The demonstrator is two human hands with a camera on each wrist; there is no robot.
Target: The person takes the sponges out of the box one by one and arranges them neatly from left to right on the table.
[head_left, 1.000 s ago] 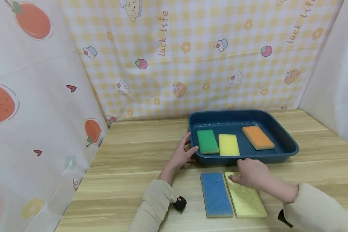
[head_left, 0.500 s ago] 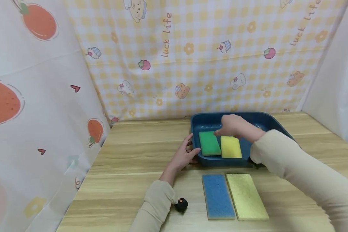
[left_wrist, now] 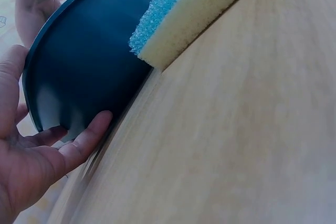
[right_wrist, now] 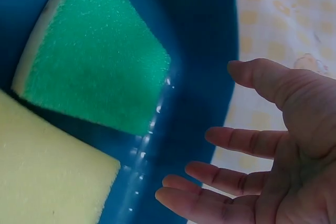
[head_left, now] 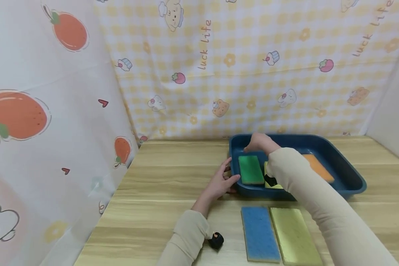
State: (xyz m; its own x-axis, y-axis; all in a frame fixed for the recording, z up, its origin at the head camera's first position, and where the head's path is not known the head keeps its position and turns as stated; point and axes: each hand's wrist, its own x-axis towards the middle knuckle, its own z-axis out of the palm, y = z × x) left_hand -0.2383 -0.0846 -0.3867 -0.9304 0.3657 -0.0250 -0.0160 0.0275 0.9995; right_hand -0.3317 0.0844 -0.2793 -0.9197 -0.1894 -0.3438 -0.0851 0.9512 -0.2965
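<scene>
A dark blue rectangular pan (head_left: 349,179) stands at the back of the table. Inside it lie a green-topped sponge (head_left: 251,170) at the left, a yellow sponge (head_left: 273,187) partly covered by my right arm, and an orange sponge (head_left: 319,168). My left hand (head_left: 219,184) rests against the pan's near left corner, fingers spread; the left wrist view shows fingertips on the outer wall and the thumb by the rim. My right hand (head_left: 261,142) hovers over the pan's far left part, behind the green sponge; in the right wrist view its fingers are extended and hold nothing.
In front of the pan, a blue-topped sponge (head_left: 260,234) and a pale yellow sponge (head_left: 296,236) lie side by side on the wooden table (head_left: 146,207). A patterned cloth (head_left: 252,81) hangs right behind the pan, with white cloth at both sides.
My right hand moved from the pan's front rim, above the pale yellow sponge, over into the pan toward its far left side. The left hand stays at the corner. The head view shifted slightly.
</scene>
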